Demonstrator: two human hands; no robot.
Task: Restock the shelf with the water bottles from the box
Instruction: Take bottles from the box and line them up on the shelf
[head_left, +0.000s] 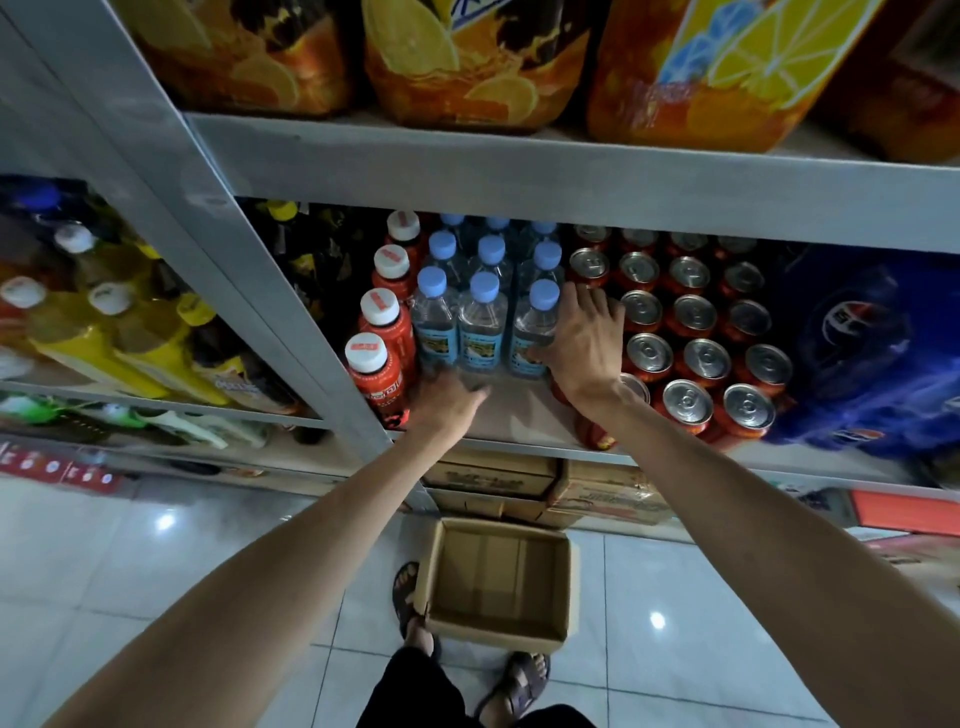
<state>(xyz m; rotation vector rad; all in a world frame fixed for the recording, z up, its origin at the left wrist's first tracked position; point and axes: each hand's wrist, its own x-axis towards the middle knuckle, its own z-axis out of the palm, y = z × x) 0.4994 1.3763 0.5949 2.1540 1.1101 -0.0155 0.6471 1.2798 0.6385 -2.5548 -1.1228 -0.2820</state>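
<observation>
Several clear water bottles (483, 317) with light blue caps stand in three rows on the grey metal shelf (524, 415). My right hand (584, 338) holds the side of the front right bottle (535, 332), with its fingers wrapped around it. My left hand (447, 402) is blurred, low at the shelf's front, just below the front left bottle (435, 327), and holds nothing that I can see. The cardboard box (498, 587) sits on the floor below, open, and nothing shows inside it.
Red bottles with white caps (382, 338) stand left of the water. Red cans (696, 332) fill the right, then blue packs (862, 353). Orange drink packs (457, 62) sit on the shelf above. Cartons (545, 488) lie under the shelf. My sandalled feet (519, 680) stand on white tiles.
</observation>
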